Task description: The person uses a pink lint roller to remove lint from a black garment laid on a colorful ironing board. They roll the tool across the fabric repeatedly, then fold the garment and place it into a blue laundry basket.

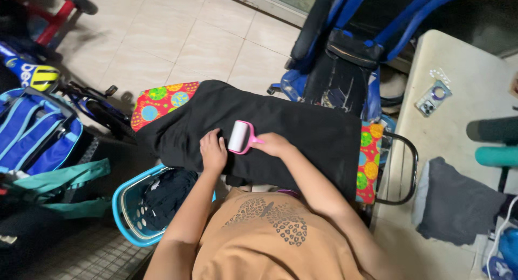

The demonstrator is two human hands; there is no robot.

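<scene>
The right hand (276, 144) clamps its fingers on the pink lint roller (239, 137) resting on the black garment (259, 131), the left hand (213, 152) lies flat with fingers together beside it, and loose cloth could bunch under the roller.

Ironing board (162, 99) in front of me, bright red cover with coloured circles, metal end frame sticking out at my right. Black garment (302, 131) spread flat over nearly all of it, cover showing only at both ends. My left hand (213, 150) flat on the cloth, pink lint roller (239, 136) on the cloth in my right hand (274, 144). White table (475, 91) just beside the board, phone case (433, 97) and folded grey cloth (458, 201) on it. Tiled floor (189, 37) carries a blue laundry basket (127, 212), near my left arm.
</scene>
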